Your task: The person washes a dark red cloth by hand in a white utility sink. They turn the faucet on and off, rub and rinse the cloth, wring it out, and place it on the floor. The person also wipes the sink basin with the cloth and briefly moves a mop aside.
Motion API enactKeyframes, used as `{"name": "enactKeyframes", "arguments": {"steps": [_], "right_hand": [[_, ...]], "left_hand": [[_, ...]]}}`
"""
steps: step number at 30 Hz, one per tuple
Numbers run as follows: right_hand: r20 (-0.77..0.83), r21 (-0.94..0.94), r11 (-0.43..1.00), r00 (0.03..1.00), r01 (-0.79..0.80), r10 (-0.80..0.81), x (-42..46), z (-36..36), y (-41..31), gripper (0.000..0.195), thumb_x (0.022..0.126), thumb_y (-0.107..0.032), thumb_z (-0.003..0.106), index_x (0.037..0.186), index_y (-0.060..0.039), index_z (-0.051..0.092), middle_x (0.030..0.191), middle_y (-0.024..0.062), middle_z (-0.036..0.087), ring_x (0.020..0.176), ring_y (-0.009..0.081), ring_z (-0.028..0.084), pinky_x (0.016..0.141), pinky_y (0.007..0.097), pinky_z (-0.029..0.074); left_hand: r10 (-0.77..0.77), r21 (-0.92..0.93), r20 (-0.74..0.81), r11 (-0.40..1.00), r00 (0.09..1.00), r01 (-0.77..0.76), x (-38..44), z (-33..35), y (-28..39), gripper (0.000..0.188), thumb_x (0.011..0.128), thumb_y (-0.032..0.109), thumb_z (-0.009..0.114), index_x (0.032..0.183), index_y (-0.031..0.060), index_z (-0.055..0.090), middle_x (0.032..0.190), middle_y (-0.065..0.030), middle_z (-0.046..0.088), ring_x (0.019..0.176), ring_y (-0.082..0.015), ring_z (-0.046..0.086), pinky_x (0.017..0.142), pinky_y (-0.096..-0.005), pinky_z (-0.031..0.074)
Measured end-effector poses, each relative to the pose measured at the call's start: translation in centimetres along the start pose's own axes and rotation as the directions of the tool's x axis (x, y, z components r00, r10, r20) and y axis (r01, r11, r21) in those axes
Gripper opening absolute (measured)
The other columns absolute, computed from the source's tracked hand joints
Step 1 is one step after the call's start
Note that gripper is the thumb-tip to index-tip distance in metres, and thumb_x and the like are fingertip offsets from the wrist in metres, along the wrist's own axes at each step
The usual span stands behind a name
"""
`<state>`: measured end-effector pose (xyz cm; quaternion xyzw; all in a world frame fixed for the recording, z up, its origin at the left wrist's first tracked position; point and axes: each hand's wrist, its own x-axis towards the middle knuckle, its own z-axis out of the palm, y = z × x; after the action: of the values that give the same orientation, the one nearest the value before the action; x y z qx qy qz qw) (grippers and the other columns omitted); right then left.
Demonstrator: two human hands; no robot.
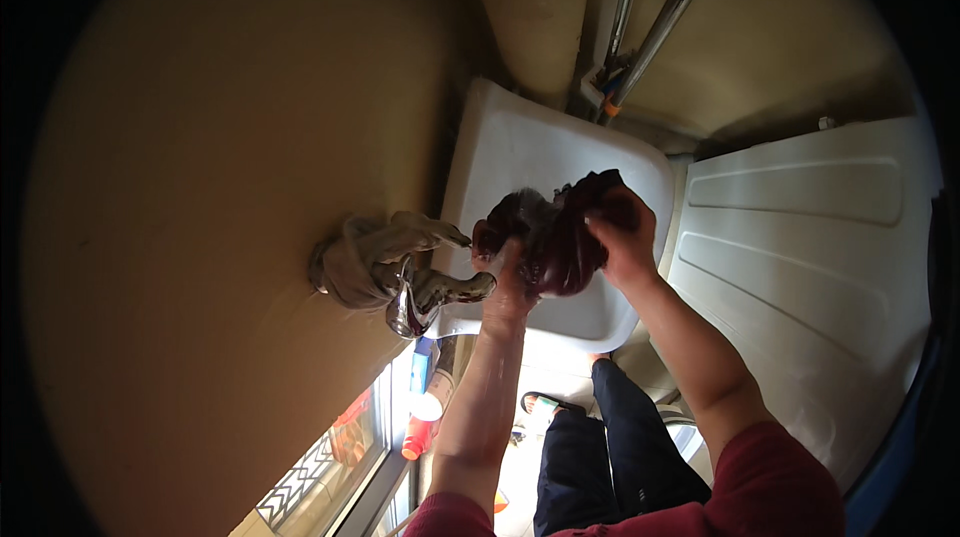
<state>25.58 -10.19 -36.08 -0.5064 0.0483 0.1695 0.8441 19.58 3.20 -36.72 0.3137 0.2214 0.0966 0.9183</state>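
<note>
A bunched, dark maroon cloth hangs between my two hands above a white sink. It looks wet, with a shiny surface and a pale blur of water or foam near its middle. My left hand grips its left part, close to the spout of a chrome faucet. On the right side, my right hand pinches the cloth's upper end, thumb towards me. A greyish rag is wrapped around the faucet's base at the wall. Some fingers of both hands are hidden by the cloth.
Metal poles lean in the corner behind the sink. A white ribbed panel, perhaps an appliance top, borders it on the right. Below left, a red-capped bottle and a blue box stand near a window frame.
</note>
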Motion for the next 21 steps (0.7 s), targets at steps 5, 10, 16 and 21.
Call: {"name": "enactKeyframes", "arguments": {"steps": [5,10,16,21], "right_hand": [[-0.075,0.422,0.814,0.88,-0.399,0.47,3.0,-0.7,4.5,0.017,0.08,-0.007,0.055,0.096,-0.0007,0.056,0.09,0.0104,0.06,0.081,0.0204,0.06,0.074,0.033,0.051],[0.462,0.279,0.642,0.686,-0.714,0.562,4.0,-0.6,7.4,0.014,0.077,-0.011,0.058,0.089,-0.003,0.059,0.088,0.0087,0.061,0.078,0.019,0.059,0.072,0.0313,0.05],[0.64,-0.322,0.659,0.357,-0.679,0.681,5.0,-1.4,9.2,0.011,0.074,-0.017,0.056,0.07,-0.0069,0.059,0.071,0.0,0.056,0.065,0.0083,0.05,0.059,0.0226,0.042],[0.437,-0.823,0.491,0.235,-0.285,0.868,5.5,0.9,7.6,0.015,0.07,-0.015,0.056,0.058,-0.0058,0.057,0.058,0.001,0.054,0.055,0.0099,0.048,0.05,0.0268,0.037]], "left_hand": [[0.406,0.765,0.1,0.552,0.908,-0.331,0.4,1.4,-0.2,0.035,0.062,-0.003,0.054,0.097,0.0027,0.052,0.091,-0.0067,0.055,0.082,-0.0156,0.052,0.074,-0.0266,0.043],[0.453,0.885,0.321,0.169,0.832,-0.434,-0.9,3.3,0.3,0.031,0.055,0.005,0.065,0.083,0.0027,0.053,0.081,-0.0136,0.055,0.073,-0.0278,0.055,0.067,-0.0317,0.045],[0.288,0.744,0.653,-0.068,0.701,-0.665,-2.1,3.5,0.1,0.021,0.049,0.005,0.065,0.067,0.0065,0.055,0.074,-0.01,0.056,0.066,-0.0301,0.055,0.059,-0.0347,0.047],[0.091,0.669,0.742,-0.15,0.664,-0.728,-3.2,2.6,-1.3,0.022,0.043,0.01,0.064,0.063,0.0093,0.054,0.072,-0.0055,0.054,0.068,-0.0237,0.054,0.058,-0.0341,0.044]]}}
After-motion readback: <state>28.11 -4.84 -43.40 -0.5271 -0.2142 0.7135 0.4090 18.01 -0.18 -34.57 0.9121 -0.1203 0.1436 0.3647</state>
